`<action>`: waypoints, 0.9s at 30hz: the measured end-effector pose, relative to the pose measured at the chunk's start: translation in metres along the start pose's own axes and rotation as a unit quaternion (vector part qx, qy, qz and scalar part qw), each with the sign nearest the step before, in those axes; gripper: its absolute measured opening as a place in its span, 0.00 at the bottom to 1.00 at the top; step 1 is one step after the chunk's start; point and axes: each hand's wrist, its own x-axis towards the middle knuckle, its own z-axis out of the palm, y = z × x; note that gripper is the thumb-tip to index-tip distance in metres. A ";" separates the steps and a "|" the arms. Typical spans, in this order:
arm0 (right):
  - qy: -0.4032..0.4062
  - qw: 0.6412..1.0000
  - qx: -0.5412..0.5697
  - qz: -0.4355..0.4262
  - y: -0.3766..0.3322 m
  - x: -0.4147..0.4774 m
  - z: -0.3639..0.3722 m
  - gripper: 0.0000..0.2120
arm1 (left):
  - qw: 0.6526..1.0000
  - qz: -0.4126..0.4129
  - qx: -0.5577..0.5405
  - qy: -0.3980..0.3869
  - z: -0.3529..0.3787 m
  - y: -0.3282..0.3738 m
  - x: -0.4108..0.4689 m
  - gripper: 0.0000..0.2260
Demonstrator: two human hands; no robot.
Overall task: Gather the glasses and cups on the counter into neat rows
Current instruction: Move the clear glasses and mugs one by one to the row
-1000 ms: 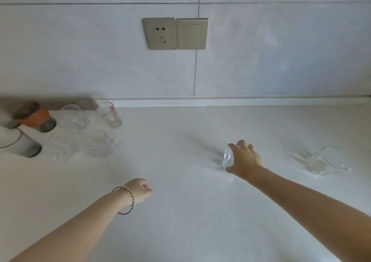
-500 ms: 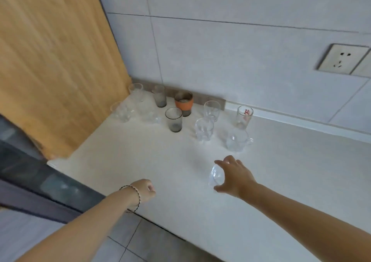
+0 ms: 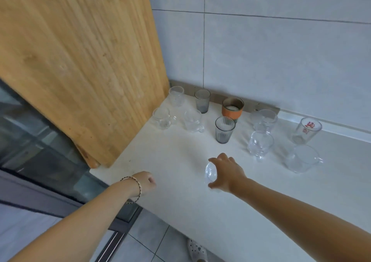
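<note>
Gripping a small clear glass (image 3: 210, 173) from the side, the right hand (image 3: 226, 174) had fingers and thumb curled round it, low over the counter (image 3: 180, 201) and short of the group. The left hand (image 3: 147, 182) was balled into a fist at the counter's front edge, holding nothing. Beyond, ten pieces stood in two rough rows by the wall, from the clear mug (image 3: 162, 118) beside the wooden board (image 3: 80, 61) across to the red-printed glass (image 3: 307, 130), with uneven spacing. By my read it was well along: this glass wanted a slot, and the rows needed straightening.
</note>
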 end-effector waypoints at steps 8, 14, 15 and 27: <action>0.010 0.999 -0.014 -0.046 -0.069 0.111 -0.019 0.36 | 0.999 -0.011 -0.027 -0.017 -0.063 -0.012 0.059 0.06; 0.029 0.998 0.023 -0.043 -0.152 0.172 -0.007 0.33 | 0.999 -0.018 -0.031 -0.033 -0.084 -0.045 0.098 0.07; 0.028 0.998 0.021 -0.043 -0.164 0.179 -0.003 0.33 | 0.999 -0.013 -0.030 -0.033 -0.086 -0.052 0.103 0.08; 0.039 0.997 0.052 0.040 -0.231 0.208 0.040 0.38 | 0.986 0.109 0.063 -0.113 -0.096 -0.112 0.135 0.08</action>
